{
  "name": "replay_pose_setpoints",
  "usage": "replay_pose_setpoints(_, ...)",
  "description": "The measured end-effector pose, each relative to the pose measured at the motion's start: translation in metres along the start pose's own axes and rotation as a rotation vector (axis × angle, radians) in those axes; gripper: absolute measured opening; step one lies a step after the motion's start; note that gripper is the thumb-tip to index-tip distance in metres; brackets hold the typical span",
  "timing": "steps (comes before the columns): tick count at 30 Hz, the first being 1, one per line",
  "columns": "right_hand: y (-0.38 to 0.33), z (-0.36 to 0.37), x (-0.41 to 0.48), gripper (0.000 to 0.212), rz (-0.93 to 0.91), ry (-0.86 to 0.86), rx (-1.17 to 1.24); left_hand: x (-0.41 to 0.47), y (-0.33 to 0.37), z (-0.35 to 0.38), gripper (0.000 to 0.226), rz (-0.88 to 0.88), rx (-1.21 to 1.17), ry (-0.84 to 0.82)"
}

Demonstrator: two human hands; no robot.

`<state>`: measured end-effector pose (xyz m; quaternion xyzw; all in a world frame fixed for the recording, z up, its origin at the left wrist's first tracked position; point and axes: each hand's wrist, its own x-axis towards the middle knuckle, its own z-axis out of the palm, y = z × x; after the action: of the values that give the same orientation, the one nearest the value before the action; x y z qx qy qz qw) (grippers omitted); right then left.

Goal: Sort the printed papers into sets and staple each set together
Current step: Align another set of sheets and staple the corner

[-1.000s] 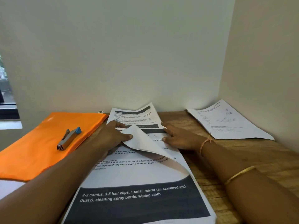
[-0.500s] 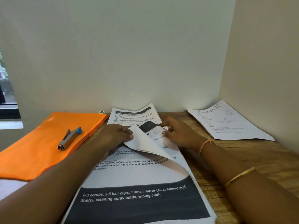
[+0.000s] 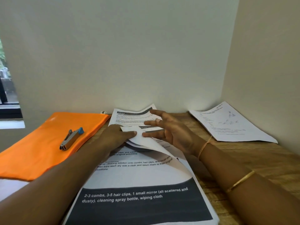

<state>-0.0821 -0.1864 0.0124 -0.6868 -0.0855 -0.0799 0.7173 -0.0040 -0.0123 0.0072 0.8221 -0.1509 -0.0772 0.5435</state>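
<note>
A stack of printed papers [image 3: 139,179] lies in front of me on the wooden desk, its top sheet showing black text and a dark band. My left hand [image 3: 113,137] pinches the far corner of the top sheets, which curl up and back toward me. My right hand [image 3: 172,130] hovers just above the stack with its fingers spread and straight, holding nothing. Another printed sheet [image 3: 129,116] lies behind the hands against the wall. A grey stapler with a blue end [image 3: 71,138] rests on an orange folder [image 3: 48,143] at the left.
A separate set of printed sheets [image 3: 230,124] lies in the right corner of the desk [image 3: 243,159]. Walls close the desk at the back and on the right. A window shows at the far left.
My right hand has lifted off the paper and spread its fingers. My left hand has folded the sheet corner further up and to the left.
</note>
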Motion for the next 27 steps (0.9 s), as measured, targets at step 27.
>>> replay_pose_setpoints(27, 0.011, -0.031, 0.000, 0.068, 0.031, 0.105, -1.030, 0.011, -0.010, -0.003, 0.016, 0.007, 0.002, -0.013)
